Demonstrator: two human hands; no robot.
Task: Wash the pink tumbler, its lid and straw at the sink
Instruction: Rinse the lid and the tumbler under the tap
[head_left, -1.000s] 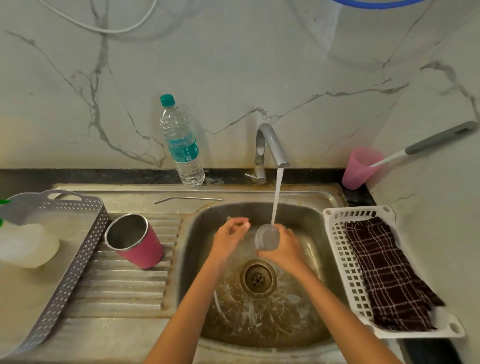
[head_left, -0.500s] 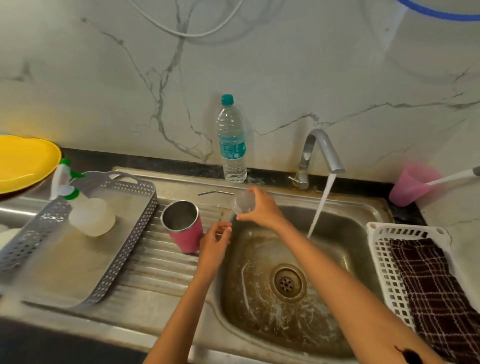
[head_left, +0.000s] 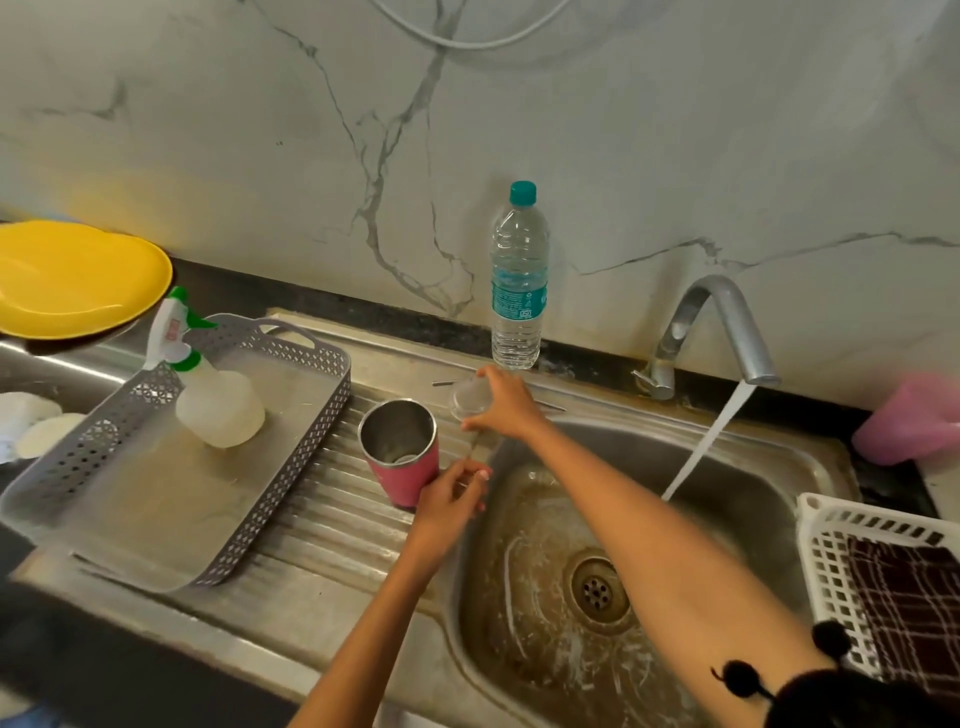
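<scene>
The clear round plastic lid (head_left: 470, 397) is pinched in the right hand (head_left: 506, 408), at one o'clock from the upright pink steel tumbler (head_left: 400, 449) on the ribbed drainboard (head_left: 332, 519). The left hand (head_left: 452, 493), loosely curled and empty at the tumbler's four o'clock, might knock it over.

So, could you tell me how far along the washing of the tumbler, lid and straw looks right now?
Likely done: the pink tumbler stands upright on the draining board, out of the water. In hand: the right hand holds the clear lid just behind it, away from the running tap. Probably left: the straw lies on the back ledge. The left hand holds nothing.
</scene>
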